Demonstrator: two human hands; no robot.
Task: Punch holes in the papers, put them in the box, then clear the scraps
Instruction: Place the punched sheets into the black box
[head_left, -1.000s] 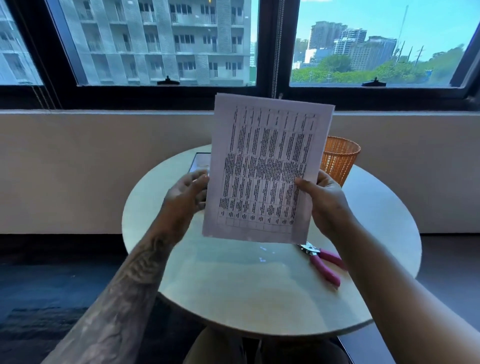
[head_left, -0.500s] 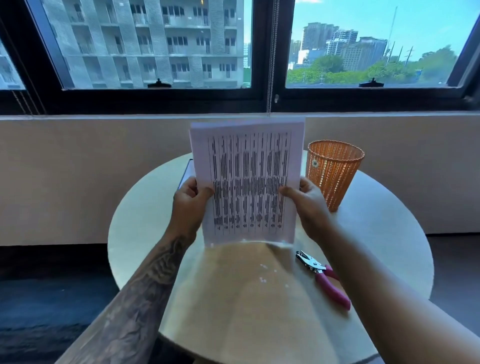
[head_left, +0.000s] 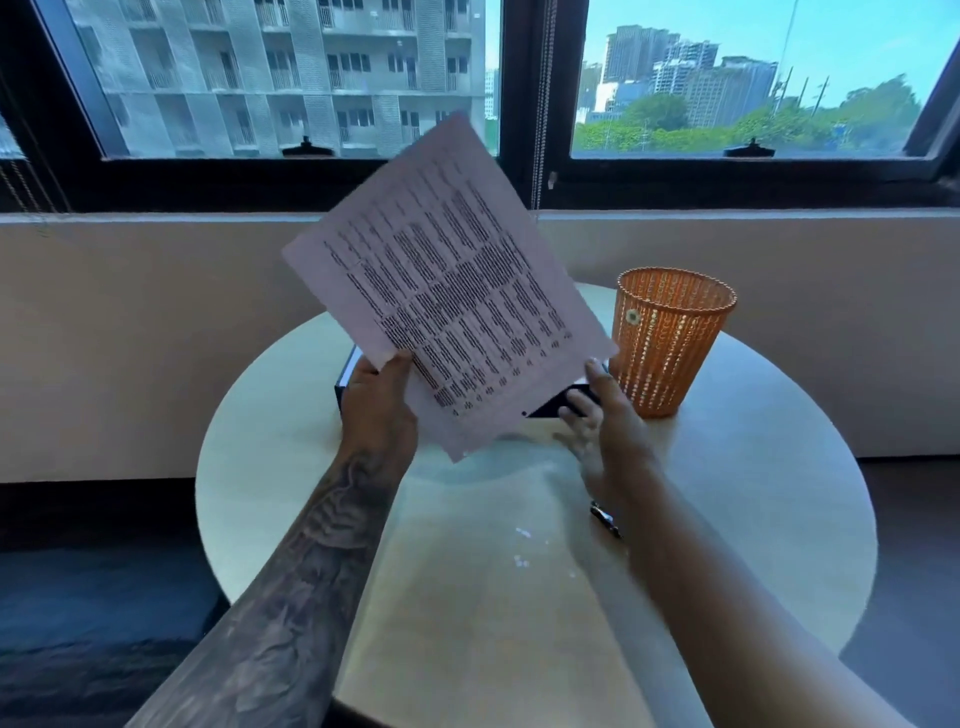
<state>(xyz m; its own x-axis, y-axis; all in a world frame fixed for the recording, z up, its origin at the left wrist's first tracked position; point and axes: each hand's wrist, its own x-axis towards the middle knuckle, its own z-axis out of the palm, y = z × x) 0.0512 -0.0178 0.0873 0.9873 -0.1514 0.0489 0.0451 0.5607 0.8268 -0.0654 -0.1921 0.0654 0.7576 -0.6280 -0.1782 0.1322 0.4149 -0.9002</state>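
A printed stack of papers (head_left: 447, 280) is held up above the round table (head_left: 779, 499), tilted to the left. My left hand (head_left: 379, 410) grips its lower left edge. My right hand (head_left: 602, 421) has its fingers spread and rests on the near right corner of the dark box (head_left: 563, 402), which lies mostly hidden behind the papers. The hole punch (head_left: 605, 518) shows only its metal tip beside my right forearm. Small white paper scraps (head_left: 522, 545) lie on the table near me.
An orange mesh waste basket (head_left: 670, 338) stands at the back right of the table, close to my right hand. A wall ledge and windows run behind the table. Dark floor surrounds it.
My right hand has let go of the papers and dropped to the box. My left hand alone now holds the papers, which have tilted left and risen.
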